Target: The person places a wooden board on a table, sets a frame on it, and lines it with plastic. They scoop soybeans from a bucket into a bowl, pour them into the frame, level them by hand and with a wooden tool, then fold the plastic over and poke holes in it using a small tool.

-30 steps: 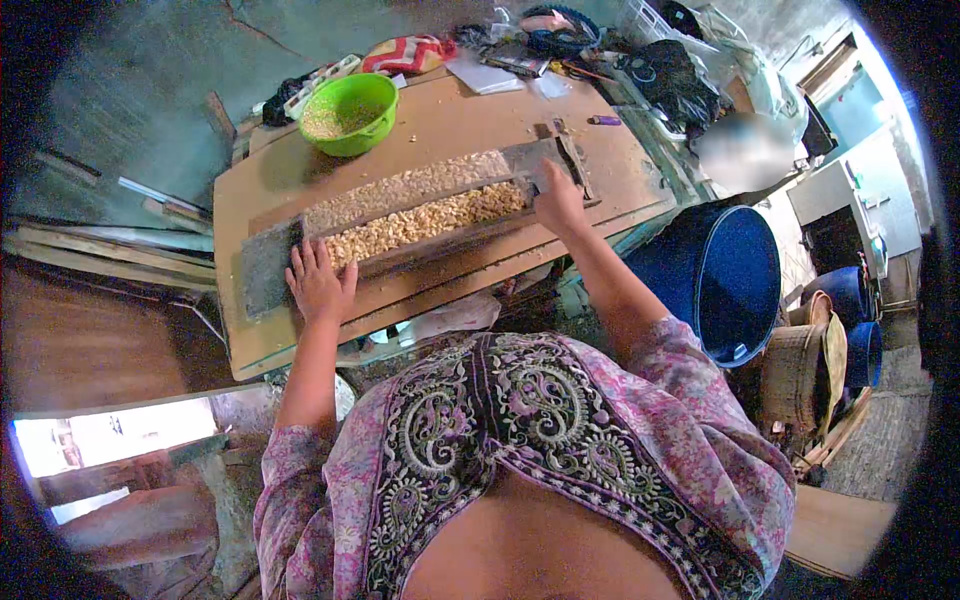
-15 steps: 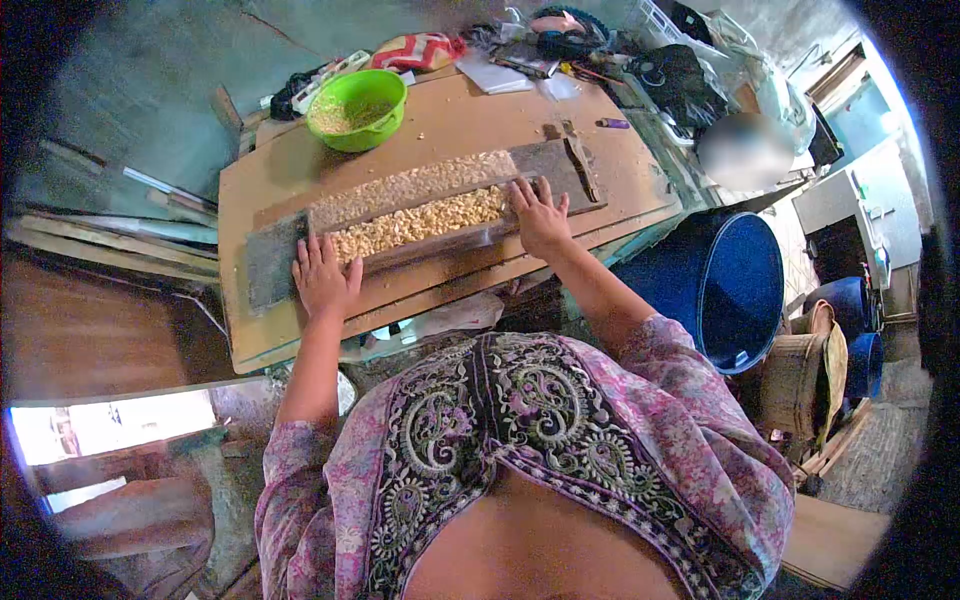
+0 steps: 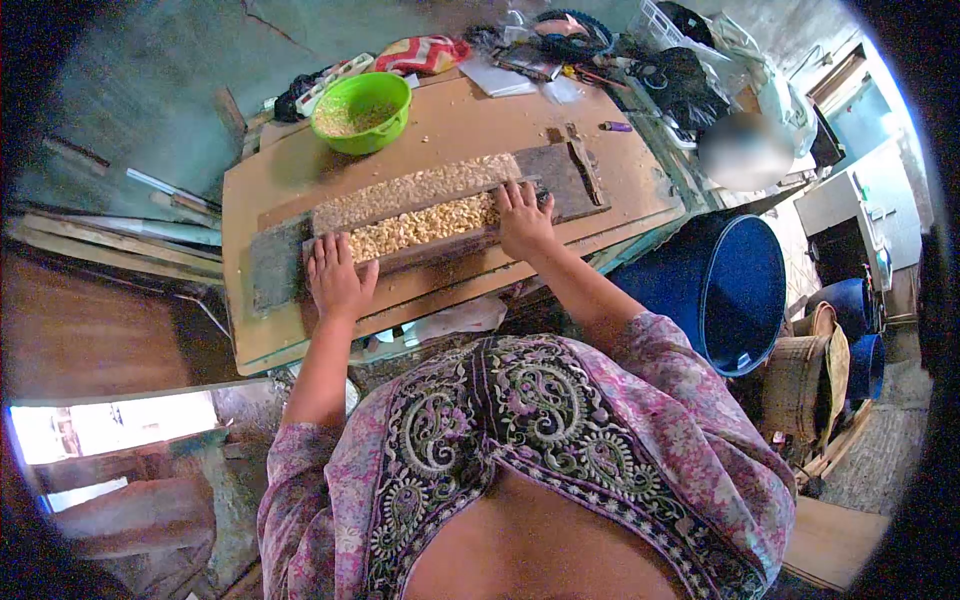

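A long, low wooden box [image 3: 400, 263] sits on a grey board [image 3: 275, 262] across the table. Pale yellow kernels [image 3: 425, 225] fill it, and more of them show in a strip behind its far edge. My left hand [image 3: 340, 282] lies over the box's left end with its fingers spread forward. On the right end rests my right hand [image 3: 526, 228], fingers stretched out and slightly apart, touching the kernels' edge. Both palms are against the near side. Behind the box stands a green bowl [image 3: 388, 130], partly filled with similar kernels.
The brown tabletop [image 3: 280, 190] carries scattered crumbs and a small purple lighter [image 3: 616, 126]. Bags, papers and a red-and-white cloth [image 3: 420, 52] crowd its back edge. A large blue barrel [image 3: 745, 290] stands right of the table; planks [image 3: 110, 250] lie to the left.
My left hand has slid slightly right and my right hand slightly left, inward along the box. The view has shifted a little. The bowl stays in place.
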`<action>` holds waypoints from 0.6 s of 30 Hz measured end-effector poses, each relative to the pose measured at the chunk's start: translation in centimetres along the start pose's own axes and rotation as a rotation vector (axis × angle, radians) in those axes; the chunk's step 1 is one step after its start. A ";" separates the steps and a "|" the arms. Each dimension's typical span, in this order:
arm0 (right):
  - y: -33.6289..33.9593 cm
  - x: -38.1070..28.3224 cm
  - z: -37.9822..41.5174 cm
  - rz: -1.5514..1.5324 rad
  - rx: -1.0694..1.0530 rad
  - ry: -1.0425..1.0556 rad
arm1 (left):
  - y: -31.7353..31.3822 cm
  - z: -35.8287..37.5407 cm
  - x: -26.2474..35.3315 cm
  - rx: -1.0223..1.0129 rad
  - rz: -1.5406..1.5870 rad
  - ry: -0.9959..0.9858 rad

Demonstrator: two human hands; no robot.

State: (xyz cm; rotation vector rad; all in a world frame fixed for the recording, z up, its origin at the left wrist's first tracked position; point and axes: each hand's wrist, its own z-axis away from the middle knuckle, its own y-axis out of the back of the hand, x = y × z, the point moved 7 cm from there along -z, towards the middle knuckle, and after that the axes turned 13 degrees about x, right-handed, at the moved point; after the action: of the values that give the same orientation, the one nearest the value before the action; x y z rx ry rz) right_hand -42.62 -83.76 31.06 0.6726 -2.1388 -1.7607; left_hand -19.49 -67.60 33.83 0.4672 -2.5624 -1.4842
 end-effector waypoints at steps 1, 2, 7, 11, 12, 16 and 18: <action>0.4 -0.3 0.0 0.001 -0.047 -0.009 | 0.1 0.0 0.3 0.008 0.016 -0.010; 1.1 -0.5 -0.1 0.001 -0.047 -0.009 | 0.2 0.1 0.5 0.015 0.032 -0.019; 1.9 1.8 -0.3 -0.195 -0.085 -0.091 | 1.7 0.2 -0.4 0.027 0.263 -0.020; 2.0 6.6 1.8 -0.204 -0.034 -0.061 | 3.0 1.3 -2.1 0.015 0.271 -0.082; 1.5 6.7 2.5 -0.128 -0.071 0.018 | 3.1 1.5 -2.2 0.014 0.238 -0.153; 1.8 5.6 3.4 -0.100 -0.055 0.138 | 2.8 2.0 -2.9 -0.022 0.324 -0.159; 1.5 5.3 3.2 -0.104 -0.046 0.156 | 2.5 2.2 -3.2 0.006 0.318 -0.159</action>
State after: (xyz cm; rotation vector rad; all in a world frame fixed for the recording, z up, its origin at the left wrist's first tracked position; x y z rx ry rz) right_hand -49.01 -83.66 31.50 0.8930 -1.9870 -1.7403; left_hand -17.55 -63.60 34.97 -0.0621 -2.6030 -1.4477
